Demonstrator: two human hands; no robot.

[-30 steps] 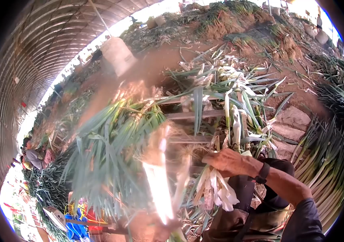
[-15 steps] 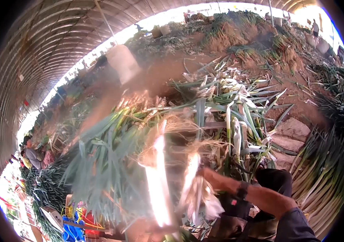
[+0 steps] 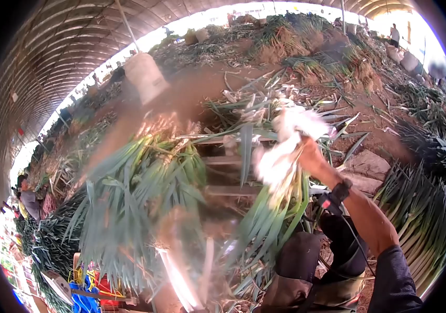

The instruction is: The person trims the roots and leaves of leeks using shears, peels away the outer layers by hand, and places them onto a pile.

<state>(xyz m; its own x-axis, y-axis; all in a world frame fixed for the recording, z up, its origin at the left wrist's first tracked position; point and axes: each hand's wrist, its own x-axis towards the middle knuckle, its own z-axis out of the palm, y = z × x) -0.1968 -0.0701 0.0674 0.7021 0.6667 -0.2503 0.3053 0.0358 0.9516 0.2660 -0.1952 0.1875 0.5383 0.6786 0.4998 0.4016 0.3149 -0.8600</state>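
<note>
My right hand [image 3: 310, 155], with a dark band at the wrist, is closed around a bundle of leek leaves [image 3: 280, 180]. Their pale ends are smeared by motion, and green tips hang down below. Low in the view is my left hand [image 3: 166, 298], blurred and partly cut off, apparently gripping leeks by their stems. White leek shafts [image 3: 178, 276] rise from it, with blurred brownish roots at the top. Left of the right hand, a pile of leeks [image 3: 134, 193] lies with roots to the back and green leaves toward me.
Wooden slats [image 3: 228, 190] show under the pile. Loose stripped leaves [image 3: 254, 107] litter the ground behind. Trimmed leeks [image 3: 421, 208] lie in rows at right, near flat stones [image 3: 366, 164]. A white container [image 3: 144, 78] stands behind. People [image 3: 28, 198] are at far left.
My right hand has moved up and away from the leek shafts, carrying leaves toward the scattered heap. The shafts at my left hand have shifted lower and left in view.
</note>
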